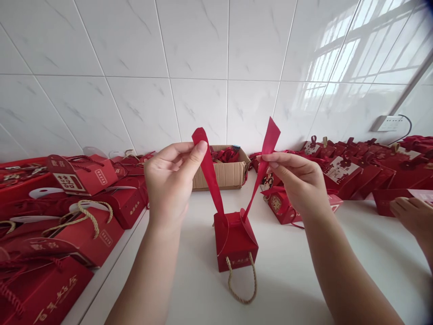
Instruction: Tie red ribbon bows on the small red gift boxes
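Note:
A small red gift box [237, 239] stands on the white table in front of me, a twisted gold rope handle [254, 282] hanging down its near side. From its top rises a red ribbon [212, 180], its two ends spread apart in a V. My left hand [176, 174] pinches the left end between thumb and fingers, close to the tip. My right hand [294, 178] pinches the other end a little below its slanted tip. Both hands are raised above the box, and the ribbon looks fairly taut between them and the box.
Red gift boxes [122, 203] with rope handles are piled at left. A cardboard box [219, 175] of red items stands by the tiled wall. Another red box [280, 207] lies at right, before rows of red bags [341, 176]. Another person's hand [412, 214] is at far right.

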{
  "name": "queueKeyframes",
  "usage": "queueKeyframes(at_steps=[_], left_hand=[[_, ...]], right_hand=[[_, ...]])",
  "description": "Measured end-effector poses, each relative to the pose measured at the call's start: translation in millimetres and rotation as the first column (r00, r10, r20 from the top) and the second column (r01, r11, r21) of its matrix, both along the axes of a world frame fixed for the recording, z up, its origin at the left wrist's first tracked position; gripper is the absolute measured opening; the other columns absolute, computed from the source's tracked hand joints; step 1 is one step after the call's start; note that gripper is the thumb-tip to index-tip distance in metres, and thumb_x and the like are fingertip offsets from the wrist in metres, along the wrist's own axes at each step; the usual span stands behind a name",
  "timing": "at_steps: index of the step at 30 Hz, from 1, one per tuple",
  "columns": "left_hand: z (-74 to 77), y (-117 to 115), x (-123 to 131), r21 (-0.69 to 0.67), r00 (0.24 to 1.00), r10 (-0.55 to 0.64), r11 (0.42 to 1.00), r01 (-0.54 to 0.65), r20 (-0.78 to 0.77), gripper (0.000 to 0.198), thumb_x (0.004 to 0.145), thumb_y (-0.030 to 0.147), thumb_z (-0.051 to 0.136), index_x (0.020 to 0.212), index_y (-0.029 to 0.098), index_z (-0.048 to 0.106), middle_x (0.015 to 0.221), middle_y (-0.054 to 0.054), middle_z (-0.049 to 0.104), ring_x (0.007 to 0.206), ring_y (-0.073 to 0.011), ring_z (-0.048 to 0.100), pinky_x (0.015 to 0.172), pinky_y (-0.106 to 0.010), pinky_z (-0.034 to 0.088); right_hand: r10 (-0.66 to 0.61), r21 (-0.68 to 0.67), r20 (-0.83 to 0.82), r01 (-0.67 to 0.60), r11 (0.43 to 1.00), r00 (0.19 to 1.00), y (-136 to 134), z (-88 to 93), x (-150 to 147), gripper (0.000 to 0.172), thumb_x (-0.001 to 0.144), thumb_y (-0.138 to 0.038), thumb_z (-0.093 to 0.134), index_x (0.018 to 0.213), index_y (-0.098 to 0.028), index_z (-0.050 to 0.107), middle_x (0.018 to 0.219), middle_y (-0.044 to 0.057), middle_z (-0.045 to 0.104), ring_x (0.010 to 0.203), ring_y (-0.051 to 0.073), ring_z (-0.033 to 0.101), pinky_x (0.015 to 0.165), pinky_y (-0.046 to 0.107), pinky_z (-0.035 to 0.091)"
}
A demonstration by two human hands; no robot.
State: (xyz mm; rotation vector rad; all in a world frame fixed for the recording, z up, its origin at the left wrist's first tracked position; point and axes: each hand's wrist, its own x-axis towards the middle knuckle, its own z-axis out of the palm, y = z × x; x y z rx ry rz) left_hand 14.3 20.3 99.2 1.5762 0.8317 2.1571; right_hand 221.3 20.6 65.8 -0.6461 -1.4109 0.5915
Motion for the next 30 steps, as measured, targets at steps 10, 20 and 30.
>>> queueKeyframes(at_steps=[10,20,30], left_hand=[[0.3,-9.2,8.2,-0.114,0.992,-0.116,0.988,0.109,-0.056,0.014,0.070,0.034,0.073,0.076,0.021,0.068,0.072,0.000,0.068,0.071,-0.0144,0.063,0.068,-0.027,0.051],[-2.8,-13.9,20.8,-0.452,0.919,-0.297,0.878,0.155,-0.261,0.064,0.063,0.033,0.079,0.120,0.022,0.051,0.065,0.002,0.068,0.069,-0.0165,0.065,0.074,-0.031,0.050],[-5.5,-5.3,19.3,-0.437,0.877,-0.388,0.866,0.242,-0.282,0.019,0.067,0.033,0.075,0.080,0.019,0.069,0.074,-0.003,0.070,0.071,-0.0177,0.065,0.066,-0.029,0.053]], right_hand=[[0.099,-0.029,-0.031,-0.100,0.995,0.995,-4.1,2.4,-10.9,0.011,0.080,-0.026,0.065,0.090,-0.022,0.068,0.079,0.002,0.069,0.074,0.017,0.068,0.071,0.033,0.057],[0.391,-0.205,0.013,-0.380,0.902,0.920,-5.0,1.6,-14.0,0.032,0.074,-0.026,0.071,0.104,-0.020,0.059,0.079,0.000,0.067,0.062,0.013,0.066,0.064,0.029,0.057],[0.484,-0.254,0.013,-0.465,0.848,0.875,-10.5,8.5,-15.6,0.016,0.080,-0.030,0.065,0.092,-0.020,0.061,0.079,0.001,0.067,0.066,0.012,0.065,0.065,0.028,0.057]])
